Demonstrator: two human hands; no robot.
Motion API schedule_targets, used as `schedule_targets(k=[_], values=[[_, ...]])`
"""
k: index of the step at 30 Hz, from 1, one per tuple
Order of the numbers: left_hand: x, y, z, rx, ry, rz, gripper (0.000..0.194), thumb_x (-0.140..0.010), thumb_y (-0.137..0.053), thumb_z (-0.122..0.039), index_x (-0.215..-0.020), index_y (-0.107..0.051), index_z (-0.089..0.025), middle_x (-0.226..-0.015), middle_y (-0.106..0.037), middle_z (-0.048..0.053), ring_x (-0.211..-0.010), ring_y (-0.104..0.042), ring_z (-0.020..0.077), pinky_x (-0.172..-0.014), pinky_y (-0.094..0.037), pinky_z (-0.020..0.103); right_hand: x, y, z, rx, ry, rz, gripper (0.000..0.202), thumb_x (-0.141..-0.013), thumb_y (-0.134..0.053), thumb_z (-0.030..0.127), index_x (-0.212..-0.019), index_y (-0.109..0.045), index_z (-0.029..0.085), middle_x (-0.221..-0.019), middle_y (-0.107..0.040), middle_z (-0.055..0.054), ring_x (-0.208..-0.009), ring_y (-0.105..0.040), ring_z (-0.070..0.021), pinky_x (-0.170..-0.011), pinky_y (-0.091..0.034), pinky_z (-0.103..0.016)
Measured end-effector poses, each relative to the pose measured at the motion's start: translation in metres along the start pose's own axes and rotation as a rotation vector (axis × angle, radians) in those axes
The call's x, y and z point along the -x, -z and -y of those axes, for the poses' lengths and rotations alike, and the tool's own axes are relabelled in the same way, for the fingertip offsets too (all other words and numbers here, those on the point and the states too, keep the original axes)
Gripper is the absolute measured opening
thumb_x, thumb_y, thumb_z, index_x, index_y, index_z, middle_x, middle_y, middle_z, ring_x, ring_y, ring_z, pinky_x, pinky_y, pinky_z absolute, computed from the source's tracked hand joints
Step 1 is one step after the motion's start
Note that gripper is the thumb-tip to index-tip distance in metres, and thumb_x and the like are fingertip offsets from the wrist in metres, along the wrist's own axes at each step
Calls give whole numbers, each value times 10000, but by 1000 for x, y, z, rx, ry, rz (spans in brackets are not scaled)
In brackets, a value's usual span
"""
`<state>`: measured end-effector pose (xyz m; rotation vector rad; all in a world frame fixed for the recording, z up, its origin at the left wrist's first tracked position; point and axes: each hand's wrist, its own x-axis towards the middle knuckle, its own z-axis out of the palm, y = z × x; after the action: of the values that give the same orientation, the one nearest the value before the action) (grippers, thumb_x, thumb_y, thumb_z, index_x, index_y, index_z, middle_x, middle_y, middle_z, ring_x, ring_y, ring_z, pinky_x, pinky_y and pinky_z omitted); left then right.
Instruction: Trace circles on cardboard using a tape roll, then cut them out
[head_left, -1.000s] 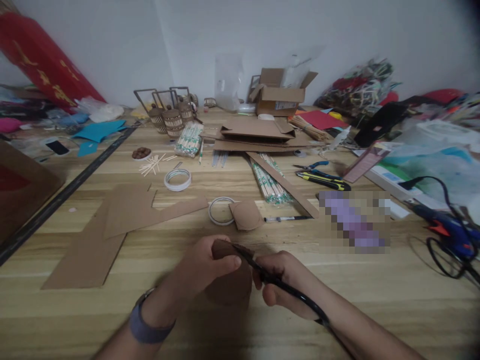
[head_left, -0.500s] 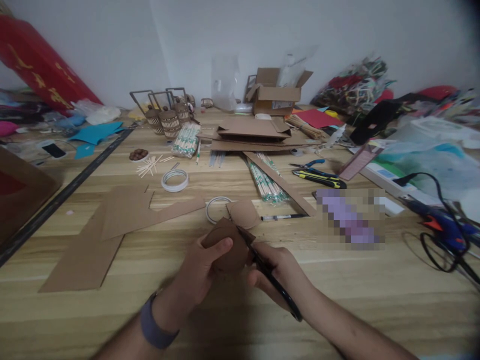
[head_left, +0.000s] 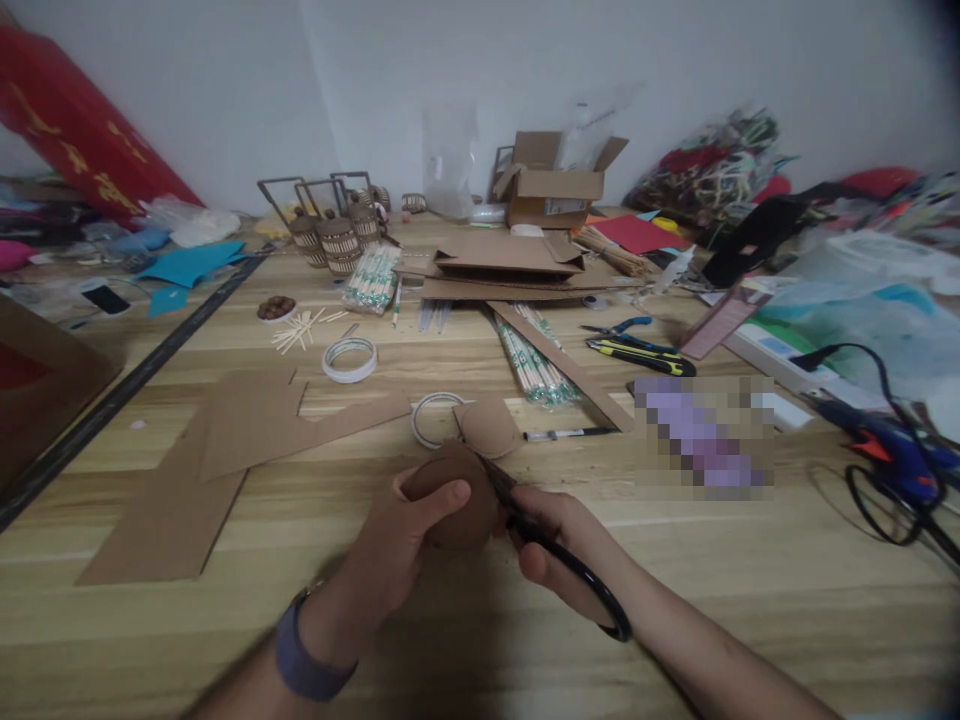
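Note:
My left hand holds a rounded brown cardboard piece, thumb on top and the other fingers hidden beneath it. My right hand is closed round the black-handled scissors, whose blades lie at the right edge of the piece. Just beyond, a small cardboard piece with a round outline rests on the table beside a white tape ring. A pen lies to its right.
Cut cardboard sheets lie at the left, with a tape roll behind them. Pliers, a yellow-black cutter and a blue glue gun with a looped cable are on the right. An open box stands at the back.
The scissors' handles have spread apart and moved slightly right with my right hand. The pointed scrap at the cardboard's upper right edge no longer shows, and the piece looks rounder at the top.

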<state>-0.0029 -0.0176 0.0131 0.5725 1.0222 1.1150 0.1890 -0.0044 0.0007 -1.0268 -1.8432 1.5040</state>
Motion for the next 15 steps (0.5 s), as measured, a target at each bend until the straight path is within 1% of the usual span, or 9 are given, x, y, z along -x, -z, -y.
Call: schedule_targets(k=[3, 7, 10, 12, 15], values=[[0, 0, -1, -10, 0, -3, 333, -551, -953, -362, -815, -826, -205, -703, -788, 6, -714, -728, 184, -675, -558, 238, 1, 0, 1, 7, -38, -3, 848, -628, -453, 1014, -762, -539, 181, -623, -432, 35, -557, -347, -116, -484, -241, -232], [1, 1, -1, -29, -1, -1, 334, -564, -948, -368, -827, -824, -203, -734, -798, 13, -735, -729, 188, -686, -553, 239, 1, 1, 7, 4, -38, 14, 828, -645, -460, 1006, -742, -528, 186, -636, -451, 23, -576, -371, -126, -497, -258, -238], [1, 2, 1, -34, 5, -1, 345, -569, -945, -374, -838, -822, -196, -773, -809, 22, -723, -723, 184, -681, -550, 243, 0, 2, 9, -16, -36, 23, 820, -645, -469, 1003, -729, -517, 188, -626, -432, 32, -569, -351, -120, -497, -259, -236], [1, 2, 1, -36, 4, -4, 358, -565, -945, -374, -847, -821, -192, -785, -811, 24, -721, -719, 183, -676, -546, 241, -1, 2, 9, -7, -36, 22, 820, -651, -469, 999, -728, -526, 184, -619, -424, 38, -563, -342, -116, -499, -261, -234], [1, 3, 1, -41, 3, 7, 341, -572, -941, -371, -833, -819, -188, -757, -803, 20, -712, -714, 182, -661, -539, 234, 0, 3, 6, 15, -35, 24, 818, -667, -471, 991, -740, -551, 180, -627, -452, 30, -568, -362, -120, -500, -269, -233]])
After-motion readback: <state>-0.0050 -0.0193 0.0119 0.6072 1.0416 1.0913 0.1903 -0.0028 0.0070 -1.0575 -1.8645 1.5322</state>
